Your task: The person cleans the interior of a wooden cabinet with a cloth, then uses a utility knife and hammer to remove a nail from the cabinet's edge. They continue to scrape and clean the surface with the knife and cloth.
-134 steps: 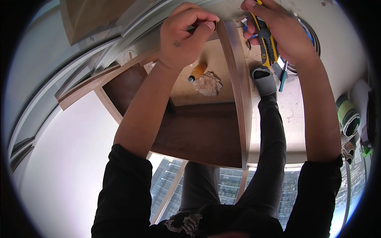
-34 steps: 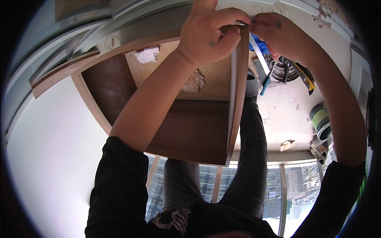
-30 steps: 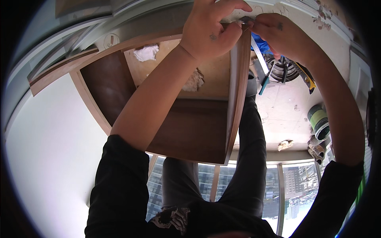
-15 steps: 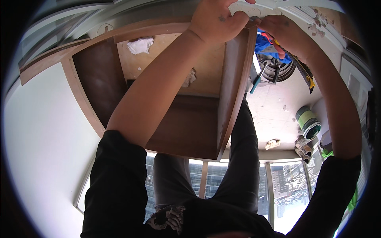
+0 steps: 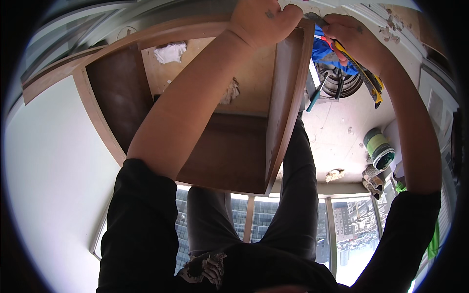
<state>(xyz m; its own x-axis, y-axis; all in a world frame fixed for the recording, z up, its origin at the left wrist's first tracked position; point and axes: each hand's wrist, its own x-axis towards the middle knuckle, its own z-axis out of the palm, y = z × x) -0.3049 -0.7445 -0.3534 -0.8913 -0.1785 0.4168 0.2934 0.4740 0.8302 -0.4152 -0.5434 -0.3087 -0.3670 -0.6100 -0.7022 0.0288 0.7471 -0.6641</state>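
Note:
My left hand point(image 5: 266, 23) is curled at the upper edge of the picture, over the far right corner of a brown wooden cabinet frame point(image 5: 291, 107). Part of its fingers is cut off, and what they hold, if anything, is hidden. Just right of that corner, my right hand point(image 5: 359, 41) grips a long hand tool point(image 5: 367, 74) with yellow-and-black handles and red parts. A dark grey end point(image 5: 316, 19) shows beyond my right fingers, near the cabinet's edge. The tool's exact kind cannot be told.
A white crumpled cloth point(image 5: 171, 52) and a torn scrap point(image 5: 229, 92) lie inside the cabinet. Right of it are blue material point(image 5: 322, 51), a teal-handled hammer point(image 5: 315, 100), a coiled dark hose point(image 5: 347, 85), a green can point(image 5: 379, 149) and shoes point(image 5: 373, 181). Windows point(image 5: 351, 234) stand behind my legs.
My right hand has shifted slightly, and the tool in it has turned so more of its yellow side shows. My left hand has moved a little up and left.

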